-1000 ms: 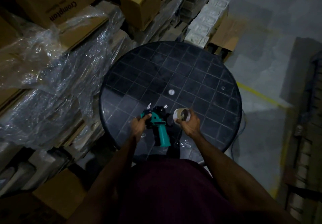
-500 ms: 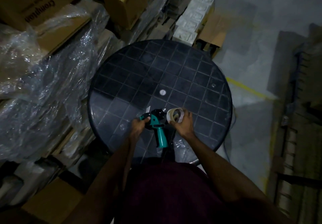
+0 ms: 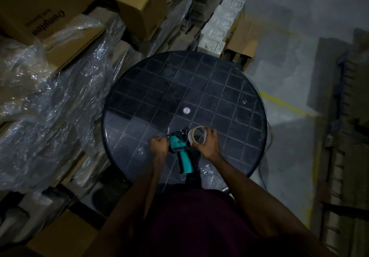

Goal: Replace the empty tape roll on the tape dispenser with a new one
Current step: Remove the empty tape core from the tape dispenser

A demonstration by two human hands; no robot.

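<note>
A teal tape dispenser (image 3: 180, 153) lies on the near part of a round black table (image 3: 199, 89), its handle pointing toward me. My left hand (image 3: 159, 147) grips its front end on the left side. My right hand (image 3: 207, 144) holds a pale tape roll (image 3: 196, 137) just right of the dispenser's head, close to its black spindle. The roll looks thin, mostly core; how much tape is on it I cannot tell.
Clear plastic wrap (image 3: 50, 105) covers stacked cardboard boxes (image 3: 48, 11) left of the table. White moulded blocks (image 3: 223, 25) and flat cardboard lie behind it. Grey floor with a yellow line (image 3: 287, 105) is to the right, beside stacked goods (image 3: 347, 137).
My right hand has brought the tape roll a little closer to the dispenser's head. My left hand keeps its hold on the dispenser. The camera view shifted slightly.
</note>
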